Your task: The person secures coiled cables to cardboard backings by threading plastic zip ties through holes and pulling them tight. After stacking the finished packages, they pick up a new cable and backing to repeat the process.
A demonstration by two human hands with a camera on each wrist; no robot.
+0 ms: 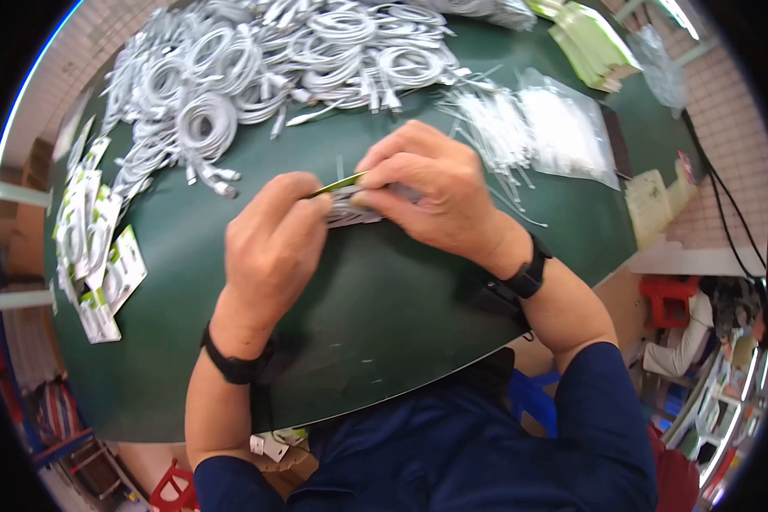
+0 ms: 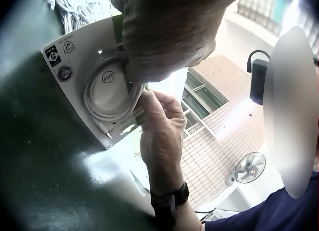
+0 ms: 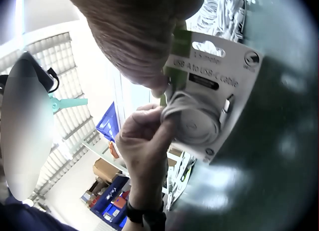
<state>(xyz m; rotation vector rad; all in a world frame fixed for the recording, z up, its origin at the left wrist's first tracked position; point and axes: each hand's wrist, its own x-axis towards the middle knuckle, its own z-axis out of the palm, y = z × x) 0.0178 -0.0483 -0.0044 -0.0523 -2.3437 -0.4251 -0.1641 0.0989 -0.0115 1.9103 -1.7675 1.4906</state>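
Note:
Both hands hold one printed cardboard card (image 3: 239, 66) with a coiled white USB cable (image 2: 107, 109) against its face. My left hand (image 1: 273, 243) pinches the card's left end between thumb and fingers. At the other end my right hand (image 1: 439, 192) pinches the card by the coil, its thumb and index finger close together. From above, the card stands nearly edge-on, its green strip (image 1: 337, 185) facing up. Print on it reads USB-A to USB-C cable. The palms hide part of the coil in both wrist views.
Coiled grey-white cables (image 1: 316, 55) are heaped along the far side of the green table (image 1: 384, 299). Carded cables (image 1: 90, 222) lie at the left. Thin white ties (image 1: 495, 128), a clear plastic bag (image 1: 567, 128) and a stack of green-white cards (image 1: 590, 44) lie right.

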